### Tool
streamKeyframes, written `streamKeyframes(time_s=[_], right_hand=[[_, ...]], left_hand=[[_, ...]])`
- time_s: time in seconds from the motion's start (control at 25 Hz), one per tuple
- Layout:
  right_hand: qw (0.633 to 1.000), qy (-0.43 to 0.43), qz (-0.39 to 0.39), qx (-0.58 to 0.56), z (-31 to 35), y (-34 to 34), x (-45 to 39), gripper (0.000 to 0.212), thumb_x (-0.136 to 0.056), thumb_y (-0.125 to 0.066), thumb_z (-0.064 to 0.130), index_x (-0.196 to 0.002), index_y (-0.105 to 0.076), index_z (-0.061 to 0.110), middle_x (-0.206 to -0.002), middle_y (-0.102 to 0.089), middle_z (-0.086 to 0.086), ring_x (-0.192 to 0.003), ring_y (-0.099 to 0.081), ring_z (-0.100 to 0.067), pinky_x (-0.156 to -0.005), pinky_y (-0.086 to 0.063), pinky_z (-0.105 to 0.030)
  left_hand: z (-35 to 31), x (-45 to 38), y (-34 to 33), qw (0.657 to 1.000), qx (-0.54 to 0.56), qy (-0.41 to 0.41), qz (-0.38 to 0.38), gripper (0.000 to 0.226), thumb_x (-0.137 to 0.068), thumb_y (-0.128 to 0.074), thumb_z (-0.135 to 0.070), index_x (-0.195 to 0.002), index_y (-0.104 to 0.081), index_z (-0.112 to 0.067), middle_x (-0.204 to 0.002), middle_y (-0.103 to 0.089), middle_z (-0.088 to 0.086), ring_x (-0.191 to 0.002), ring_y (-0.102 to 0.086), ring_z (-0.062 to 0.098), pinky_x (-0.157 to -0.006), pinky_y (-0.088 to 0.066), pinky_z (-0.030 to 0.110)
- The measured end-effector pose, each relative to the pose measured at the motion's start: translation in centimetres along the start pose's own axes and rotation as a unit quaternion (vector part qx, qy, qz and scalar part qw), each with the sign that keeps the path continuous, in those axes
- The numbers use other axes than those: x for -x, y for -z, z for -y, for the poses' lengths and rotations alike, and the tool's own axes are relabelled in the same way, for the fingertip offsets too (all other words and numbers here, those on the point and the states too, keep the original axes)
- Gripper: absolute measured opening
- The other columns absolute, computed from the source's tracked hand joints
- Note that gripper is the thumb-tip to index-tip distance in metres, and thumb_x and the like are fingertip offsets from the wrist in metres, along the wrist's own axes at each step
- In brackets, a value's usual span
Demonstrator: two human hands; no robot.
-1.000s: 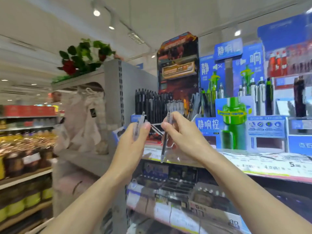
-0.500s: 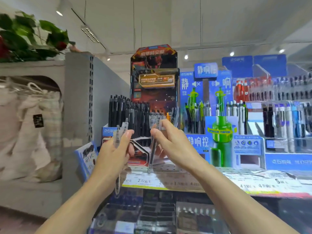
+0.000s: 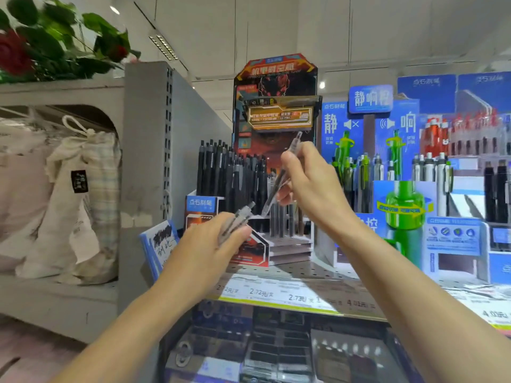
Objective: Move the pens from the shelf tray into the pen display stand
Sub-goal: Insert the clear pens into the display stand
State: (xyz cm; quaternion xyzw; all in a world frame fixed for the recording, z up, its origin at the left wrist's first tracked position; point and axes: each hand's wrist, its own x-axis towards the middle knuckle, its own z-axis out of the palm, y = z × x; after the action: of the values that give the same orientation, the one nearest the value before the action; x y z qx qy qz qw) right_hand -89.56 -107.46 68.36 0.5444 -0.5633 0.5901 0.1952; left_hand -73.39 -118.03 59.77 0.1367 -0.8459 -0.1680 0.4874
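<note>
The pen display stand (image 3: 287, 246) has a red-and-black backboard and stepped tiers, with black pens (image 3: 224, 178) standing in its left rows. My right hand (image 3: 307, 178) pinches a single clear pen (image 3: 293, 146), tilted with its tip pointing down-left over the stand. My left hand (image 3: 218, 244) grips a bundle of clear pens (image 3: 243, 214) just in front of the stand's lower left. The shelf tray is not in sight.
A blue-and-green pen display (image 3: 398, 205) stands to the right, with more pen racks (image 3: 475, 150) beyond. A grey shelf upright (image 3: 149, 161) and cloth bags (image 3: 77, 205) are at left. Price labels (image 3: 276, 293) line the shelf edge; boxed goods lie below.
My right hand has lifted its single pen up and tilted it over the stand. My left hand has dropped lower with its bundle. The view has moved closer to the stand.
</note>
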Motion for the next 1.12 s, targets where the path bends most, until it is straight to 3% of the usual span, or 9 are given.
streamKeyframes(time_s=[0.08, 0.24, 0.36, 0.56, 0.72, 0.88, 1.0, 1.12], right_hand=[[0.999, -0.007, -0.014, 0.029, -0.2, -0.2, -0.4, 0.021, -0.106, -0.043, 0.03, -0.089, -0.044, 0.018, -0.066, -0.07, -0.011, -0.05, -0.069, -0.017, -0.048, -0.052, -0.023], [0.994, -0.025, -0.003, 0.107, -1.3, -0.7, -1.1, 0.024, -0.106, -0.044, 0.032, -0.088, -0.046, 0.016, -0.063, -0.07, -0.009, -0.054, -0.07, -0.02, -0.066, -0.06, -0.043], [0.989, -0.047, 0.02, 0.138, -2.0, -1.1, -1.7, 0.025, -0.105, -0.046, 0.031, -0.088, -0.049, 0.013, -0.066, -0.068, -0.008, -0.057, -0.071, -0.023, -0.068, -0.06, -0.048], [0.989, -0.029, 0.019, 0.144, -2.6, -1.9, -1.8, 0.016, -0.102, -0.055, 0.03, -0.1, -0.049, 0.015, -0.077, -0.068, -0.009, -0.054, -0.068, -0.016, -0.05, -0.058, -0.031], [0.988, 0.013, 0.006, 0.153, -3.2, -2.3, -1.1, 0.019, -0.101, -0.059, 0.025, -0.112, -0.045, 0.018, -0.071, -0.064, -0.002, -0.055, -0.067, -0.017, -0.062, -0.059, -0.048], [0.986, 0.036, -0.011, 0.164, -3.4, -2.2, -1.0, 0.024, -0.1, -0.059, 0.025, -0.117, -0.043, 0.017, -0.072, -0.064, -0.007, -0.062, -0.067, -0.024, -0.068, -0.057, -0.052], [0.985, 0.035, -0.02, 0.165, -3.6, -2.2, -0.9, 0.024, -0.101, -0.058, 0.026, -0.116, -0.041, 0.019, -0.072, -0.061, -0.006, -0.063, -0.066, -0.026, -0.067, -0.057, -0.052], [0.986, 0.022, -0.023, 0.161, -4.0, -2.0, -0.8, 0.022, -0.101, -0.057, 0.027, -0.114, -0.04, 0.02, -0.072, -0.059, -0.005, -0.064, -0.066, -0.028, -0.066, -0.058, -0.051]], left_hand=[[0.6, 0.0, -0.1, 1.0, -0.012, -0.003, 0.018, 0.04, -0.094, -0.045, -0.06, -0.08, -0.053, -0.024, -0.07, -0.063, -0.003, -0.066, -0.06, 0.012, -0.065, -0.049, 0.041], [1.5, 0.4, -0.7, 0.999, 0.029, 0.031, 0.019, 0.037, -0.093, -0.046, -0.062, -0.081, -0.053, -0.027, -0.07, -0.068, -0.006, -0.067, -0.067, 0.012, -0.068, -0.057, 0.048], [1.8, 0.5, -0.9, 0.998, 0.043, 0.049, 0.017, 0.036, -0.094, -0.045, -0.063, -0.082, -0.054, -0.03, -0.07, -0.069, -0.009, -0.063, -0.066, 0.014, -0.065, -0.058, 0.05], [1.9, 0.4, -1.2, 0.995, 0.065, 0.07, 0.0, 0.035, -0.093, -0.044, -0.063, -0.078, -0.054, -0.033, -0.07, -0.07, -0.012, -0.056, -0.062, 0.007, -0.063, -0.057, 0.046], [1.7, 0.5, -1.3, 0.997, 0.027, 0.075, -0.014, 0.04, -0.088, -0.039, -0.068, -0.078, -0.053, -0.032, -0.07, -0.068, -0.019, -0.064, -0.064, 0.004, -0.066, -0.056, 0.04], [0.9, -0.1, -1.7, 0.996, 0.06, 0.071, 0.003, 0.036, -0.091, -0.045, -0.062, -0.078, -0.057, -0.03, -0.068, -0.07, -0.014, -0.062, -0.064, 0.0, -0.068, -0.056, 0.039], [-0.3, -0.1, -2.8, 0.995, 0.066, 0.057, 0.04, 0.028, -0.09, -0.043, -0.064, -0.078, -0.054, -0.041, -0.067, -0.069, -0.017, -0.056, -0.061, -0.002, -0.061, -0.052, 0.036], [-0.2, 0.0, -3.0, 0.995, 0.06, 0.062, 0.047, 0.024, -0.089, -0.041, -0.066, -0.082, -0.053, -0.046, -0.07, -0.07, -0.021, -0.066, -0.063, -0.003, -0.071, -0.055, 0.039]])
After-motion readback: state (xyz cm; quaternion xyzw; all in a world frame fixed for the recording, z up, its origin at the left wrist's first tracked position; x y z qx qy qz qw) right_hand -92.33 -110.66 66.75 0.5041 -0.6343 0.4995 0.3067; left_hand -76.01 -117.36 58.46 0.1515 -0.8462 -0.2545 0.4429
